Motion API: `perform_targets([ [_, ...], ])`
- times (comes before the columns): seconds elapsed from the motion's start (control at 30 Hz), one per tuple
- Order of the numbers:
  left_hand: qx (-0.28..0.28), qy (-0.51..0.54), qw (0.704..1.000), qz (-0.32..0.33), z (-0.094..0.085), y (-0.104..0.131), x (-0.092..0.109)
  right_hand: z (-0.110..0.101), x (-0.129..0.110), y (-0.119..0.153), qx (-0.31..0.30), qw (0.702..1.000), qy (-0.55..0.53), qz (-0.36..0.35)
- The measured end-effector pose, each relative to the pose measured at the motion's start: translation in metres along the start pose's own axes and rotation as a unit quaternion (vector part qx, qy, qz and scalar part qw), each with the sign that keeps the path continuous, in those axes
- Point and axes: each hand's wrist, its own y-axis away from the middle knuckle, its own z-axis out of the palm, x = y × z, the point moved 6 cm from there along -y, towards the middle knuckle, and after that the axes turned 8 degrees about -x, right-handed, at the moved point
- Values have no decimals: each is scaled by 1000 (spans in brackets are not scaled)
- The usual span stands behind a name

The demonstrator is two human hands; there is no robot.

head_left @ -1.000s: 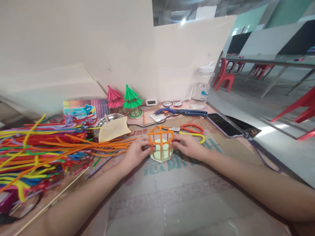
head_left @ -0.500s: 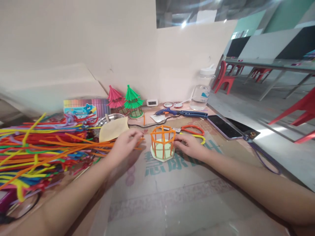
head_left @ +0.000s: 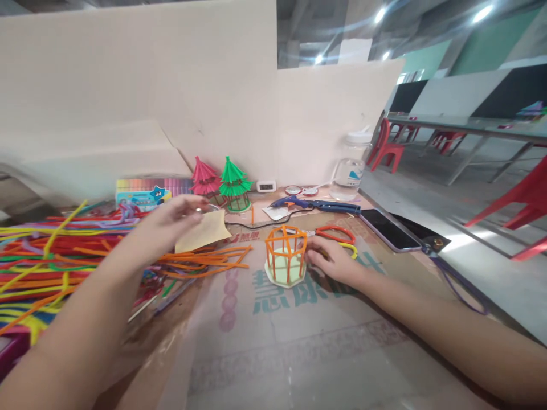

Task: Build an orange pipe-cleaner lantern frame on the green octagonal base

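Covering the worktop is a printed cardboard sheet (head_left: 239, 364), backed by a cream partition (head_left: 128, 85); red plastic chairs (head_left: 387, 151) and a long table (head_left: 465, 126) stand in the room to the right. Multicoloured pipe cleaners (head_left: 25, 267) are heaped at left. Along the back are pink (head_left: 204, 177) and green (head_left: 235, 181) tiered-roof models, a blue hot-glue gun (head_left: 287, 201) and a water bottle (head_left: 349, 171); a smartphone (head_left: 390, 229) lies at the right edge. An orange pipe-cleaner frame (head_left: 289, 256) stands upright on its pale-green base (head_left: 277, 266), centred before the scissors (head_left: 348, 232). The right hand (head_left: 331, 260), partly curled, sets its fingertips at the frame's right side; firmness of grip cannot be determined. The left hand (head_left: 177, 219), blurred, is loosely open with bent fingers at the pale-yellow sheet (head_left: 207, 232); no held object is visible, and contact cannot be confirmed.
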Motion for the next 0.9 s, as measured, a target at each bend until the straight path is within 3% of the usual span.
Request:
perform_targets([
  [0.1, -3, -47, 998, 30, 22, 1, 2, -13, 7, 3, 67, 996, -42, 34],
  [0.2, -53, -82, 995, 2, 46, 4, 8, -32, 3, -1, 121, 990, -37, 57],
  [0.33, -83, -122, 989, 4, 61, 0, 28, -56, -35, -21, 104, 994, 35, 18],
  [0.4, -85, -89, 992, 21, 64, -6, 37, -62, -59, -32, 76, 994, 79, -21],
  [0.57, -105, 46, 993, 3, 84, -16, 32, -55, -89, -42, 9, 987, 153, -51],
  [0.8, -221, 170, 956, -91, 125, -4, 6, -40, -85, -29, 3, 970, 239, -52],
  [0.9, -238, 252, 928, -134, 135, 1, 1, -37, -81, -28, 1, 968, 244, -50],
])
